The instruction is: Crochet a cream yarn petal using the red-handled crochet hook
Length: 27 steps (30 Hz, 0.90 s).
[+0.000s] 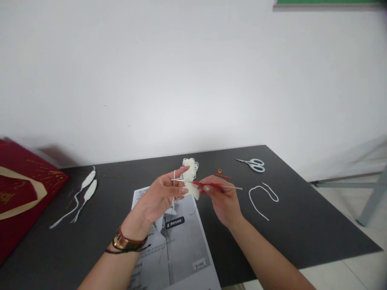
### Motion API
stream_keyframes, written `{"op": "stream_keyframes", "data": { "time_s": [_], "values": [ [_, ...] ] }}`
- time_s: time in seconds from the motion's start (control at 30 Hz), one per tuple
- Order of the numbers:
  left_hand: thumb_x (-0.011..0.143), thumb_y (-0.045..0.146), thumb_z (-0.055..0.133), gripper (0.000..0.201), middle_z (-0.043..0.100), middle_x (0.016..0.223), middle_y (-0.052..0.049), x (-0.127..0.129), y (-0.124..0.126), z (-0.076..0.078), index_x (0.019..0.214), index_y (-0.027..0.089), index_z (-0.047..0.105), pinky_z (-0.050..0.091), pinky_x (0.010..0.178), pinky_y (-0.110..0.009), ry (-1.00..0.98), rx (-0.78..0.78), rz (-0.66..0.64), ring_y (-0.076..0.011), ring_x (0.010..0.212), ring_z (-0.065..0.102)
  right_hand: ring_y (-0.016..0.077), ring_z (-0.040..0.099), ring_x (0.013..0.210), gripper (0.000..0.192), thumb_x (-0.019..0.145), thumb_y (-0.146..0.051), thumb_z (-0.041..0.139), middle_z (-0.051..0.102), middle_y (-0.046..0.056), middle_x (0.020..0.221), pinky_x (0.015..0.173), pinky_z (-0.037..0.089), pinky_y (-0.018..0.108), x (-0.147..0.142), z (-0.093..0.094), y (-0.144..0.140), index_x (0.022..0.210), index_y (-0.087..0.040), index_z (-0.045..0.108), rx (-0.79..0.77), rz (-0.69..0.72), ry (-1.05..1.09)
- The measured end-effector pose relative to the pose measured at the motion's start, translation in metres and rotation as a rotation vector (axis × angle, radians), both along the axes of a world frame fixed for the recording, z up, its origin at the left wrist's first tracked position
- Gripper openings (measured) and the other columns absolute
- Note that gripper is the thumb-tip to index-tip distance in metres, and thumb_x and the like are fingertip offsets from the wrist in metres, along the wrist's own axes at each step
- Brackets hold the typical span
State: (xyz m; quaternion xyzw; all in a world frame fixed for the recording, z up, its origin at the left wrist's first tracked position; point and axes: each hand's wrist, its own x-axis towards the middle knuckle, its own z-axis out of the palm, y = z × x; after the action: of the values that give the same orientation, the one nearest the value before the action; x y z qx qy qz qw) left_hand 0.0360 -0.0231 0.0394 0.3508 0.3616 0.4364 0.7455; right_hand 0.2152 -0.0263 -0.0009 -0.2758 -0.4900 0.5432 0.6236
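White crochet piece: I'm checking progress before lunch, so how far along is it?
Done: two finished-looking white yarn pieces with tails lie on the dark table. In hand: the left hand pinches a small white crocheted piece while the right hand works a red-handled crochet hook. Left: loose loops remain; the silver scissors lie untouched.

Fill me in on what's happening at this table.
A person is crocheting over a dark table. The left hand pinches a small white crocheted piece with yarn running over its fingers, and the right hand holds a red-handled crochet hook whose tip is at the piece. A printed instruction sheet lies beneath the hands. Scissors, a loose strand of white yarn and two finished white pieces lie on the table.
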Motion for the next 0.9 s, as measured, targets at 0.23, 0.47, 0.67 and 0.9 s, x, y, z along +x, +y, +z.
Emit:
{"op": "stream_keyframes", "data": {
  "time_s": [0.23, 0.47, 0.67, 0.9],
  "values": [
    [0.066, 0.006, 0.075, 0.075, 0.055, 0.068, 0.003, -0.001, -0.008, 0.007, 0.134, 0.022, 0.048, 0.036, 0.057, -0.021, 0.055, 0.060, -0.090, -0.0075, 0.059, 0.050, 0.0104, 0.059, 0.059, 0.019, 0.077, -0.038, 0.070, 0.069, 0.002, 0.073, 0.055, 0.052, 0.021, 0.003, 0.005, 0.007, 0.081, -0.020, 0.070, -0.299, 0.232, 0.239],
    [0.068, 0.011, 0.075, 0.077, 0.059, 0.076, 0.000, -0.001, -0.012, 0.005, 0.137, 0.023, 0.043, 0.036, 0.059, -0.023, 0.117, 0.108, -0.192, -0.0103, 0.062, 0.052, 0.0115, 0.054, 0.055, 0.020, 0.081, -0.039, 0.065, 0.059, -0.001, 0.064, 0.049, 0.053, 0.024, 0.008, 0.011, 0.007, 0.077, -0.019, 0.066, -0.217, 0.241, 0.253],
    [0.068, 0.011, 0.074, 0.074, 0.056, 0.069, 0.003, 0.000, -0.014, 0.006, 0.135, 0.023, 0.046, 0.034, 0.056, -0.022, 0.156, 0.141, -0.215, -0.0087, 0.059, 0.049, 0.0094, 0.048, 0.048, 0.020, 0.079, -0.038, 0.068, 0.058, -0.002, 0.063, 0.047, 0.053, 0.024, 0.011, 0.016, 0.007, 0.073, -0.019, 0.063, -0.207, 0.201, 0.254],
    [0.069, 0.012, 0.074, 0.073, 0.058, 0.073, 0.001, -0.002, -0.014, 0.007, 0.136, 0.022, 0.045, 0.035, 0.056, -0.022, 0.205, 0.131, -0.247, -0.0079, 0.059, 0.048, 0.0098, 0.050, 0.048, 0.019, 0.079, -0.035, 0.068, 0.056, -0.002, 0.060, 0.046, 0.052, 0.023, 0.016, 0.016, 0.009, 0.071, -0.018, 0.063, -0.168, 0.192, 0.242]
  ]
}}
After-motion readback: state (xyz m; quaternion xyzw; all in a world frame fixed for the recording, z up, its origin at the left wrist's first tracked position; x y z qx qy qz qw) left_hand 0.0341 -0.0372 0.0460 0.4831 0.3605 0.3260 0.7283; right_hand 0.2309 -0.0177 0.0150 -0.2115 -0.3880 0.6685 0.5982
